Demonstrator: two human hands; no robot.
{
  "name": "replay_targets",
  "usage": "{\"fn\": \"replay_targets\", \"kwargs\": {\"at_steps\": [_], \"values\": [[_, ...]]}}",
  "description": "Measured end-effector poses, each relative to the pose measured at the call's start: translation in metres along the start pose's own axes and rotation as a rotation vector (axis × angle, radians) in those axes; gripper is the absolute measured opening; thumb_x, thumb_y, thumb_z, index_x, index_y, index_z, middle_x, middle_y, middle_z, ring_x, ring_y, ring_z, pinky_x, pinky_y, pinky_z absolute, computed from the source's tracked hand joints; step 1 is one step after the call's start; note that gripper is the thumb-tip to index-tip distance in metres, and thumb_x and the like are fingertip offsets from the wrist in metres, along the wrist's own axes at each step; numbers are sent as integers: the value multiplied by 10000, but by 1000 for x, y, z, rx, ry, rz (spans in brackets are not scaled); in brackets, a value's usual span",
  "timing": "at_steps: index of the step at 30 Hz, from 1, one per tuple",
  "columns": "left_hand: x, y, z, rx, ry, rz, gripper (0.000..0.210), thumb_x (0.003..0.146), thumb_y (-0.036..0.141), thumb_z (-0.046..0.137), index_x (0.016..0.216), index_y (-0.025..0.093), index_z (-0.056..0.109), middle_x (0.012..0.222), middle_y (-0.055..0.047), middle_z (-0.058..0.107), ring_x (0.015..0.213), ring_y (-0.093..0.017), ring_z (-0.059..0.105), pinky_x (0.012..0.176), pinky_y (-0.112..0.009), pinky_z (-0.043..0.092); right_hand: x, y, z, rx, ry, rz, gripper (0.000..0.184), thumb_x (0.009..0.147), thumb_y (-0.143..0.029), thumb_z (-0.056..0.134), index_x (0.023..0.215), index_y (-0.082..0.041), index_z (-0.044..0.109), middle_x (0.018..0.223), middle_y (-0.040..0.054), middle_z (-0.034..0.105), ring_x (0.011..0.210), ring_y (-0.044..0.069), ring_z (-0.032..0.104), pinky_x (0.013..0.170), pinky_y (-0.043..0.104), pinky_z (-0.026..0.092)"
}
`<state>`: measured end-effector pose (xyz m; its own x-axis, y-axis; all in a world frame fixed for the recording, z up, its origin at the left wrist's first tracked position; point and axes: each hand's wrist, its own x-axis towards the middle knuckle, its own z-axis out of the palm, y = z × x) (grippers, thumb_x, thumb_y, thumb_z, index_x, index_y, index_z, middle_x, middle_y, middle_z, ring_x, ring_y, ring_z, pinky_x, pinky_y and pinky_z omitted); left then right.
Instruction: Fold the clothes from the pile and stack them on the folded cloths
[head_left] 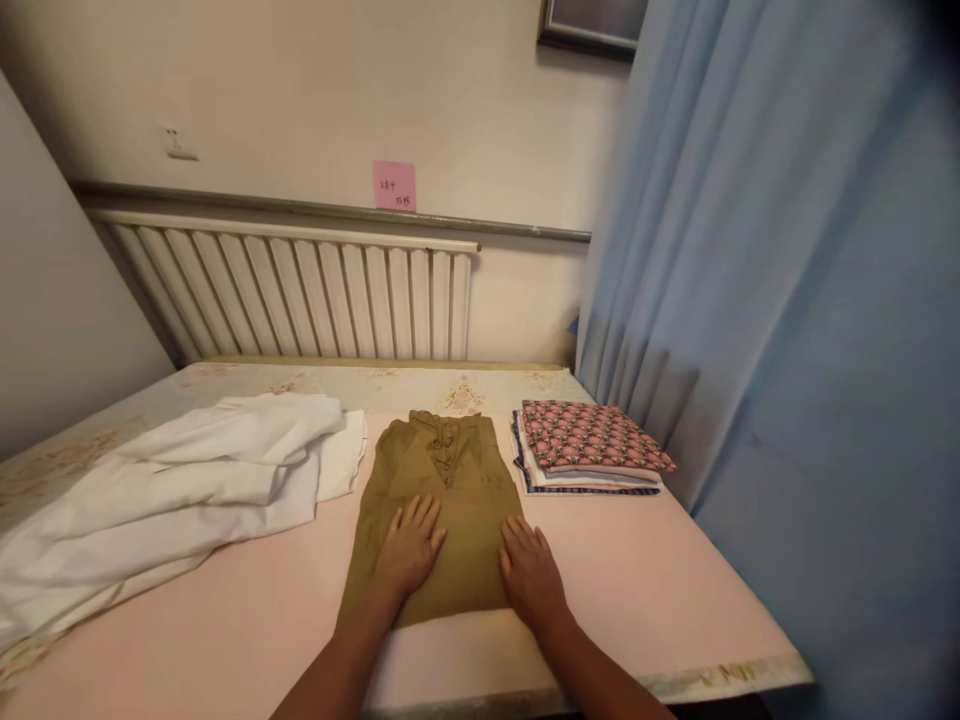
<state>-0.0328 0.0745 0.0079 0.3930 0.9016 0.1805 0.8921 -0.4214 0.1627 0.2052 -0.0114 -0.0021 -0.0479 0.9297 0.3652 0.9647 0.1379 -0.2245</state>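
An olive-brown shirt [472,520] lies folded lengthwise on a pink cloth [622,590], its collar and laced or buttoned neck opening at the far end. My left hand [411,545] rests flat on the shirt's left half, fingers spread. On the right edge of the shirt lies my right hand [531,570], palm down with fingers stretched out. Neither hand grips anything. Part of the shirt is hidden under both hands.
A loose white cloth [247,470] is heaped at the left. Folded fabrics with a red patterned piece [589,435] on top are stacked at the right. A blue curtain [757,300] hangs along the right side; a radiator [322,290] stands behind the bed.
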Motion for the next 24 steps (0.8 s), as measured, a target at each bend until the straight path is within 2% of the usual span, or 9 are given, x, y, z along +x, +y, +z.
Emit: {"fn": "replay_targets", "kwargs": {"at_steps": [6,15,19,22,24], "values": [[-16,-33,-9,54,6,-53,577,971,482,283,1482,226,361,1557,-48,354,1448,-264,268,1164,-495,223,-1,2,5,-4,12,-8,417,948,-225,394,1336,-195,543,1410,71,536,1371,222,393,1143,421,239],[-39,-41,-20,160,9,-229,541,971,395,287,1452,182,412,1549,-78,368,1446,-256,268,1149,-466,239,-1,3,6,0,5,-6,416,957,-237,386,1341,-187,540,1424,64,522,1380,225,380,1147,425,232],[-43,-20,-24,187,15,-354,518,969,366,269,1418,188,455,1528,-97,402,1436,-285,277,1128,-553,218,0,1,4,11,-3,4,418,955,-235,386,1338,-175,544,1414,69,532,1374,235,389,1148,436,235],[-42,16,-23,168,38,-264,523,967,383,278,1429,201,444,1532,-94,398,1436,-282,280,1144,-542,198,0,0,2,14,12,2,421,958,-233,380,1343,-178,539,1413,74,532,1372,231,391,1148,441,237],[-41,43,-19,128,9,-221,514,967,360,281,1433,218,443,1541,-88,382,1439,-273,283,1152,-536,195,0,-1,1,13,18,7,421,959,-233,376,1344,-179,539,1417,78,528,1369,233,397,1145,444,242]]}}
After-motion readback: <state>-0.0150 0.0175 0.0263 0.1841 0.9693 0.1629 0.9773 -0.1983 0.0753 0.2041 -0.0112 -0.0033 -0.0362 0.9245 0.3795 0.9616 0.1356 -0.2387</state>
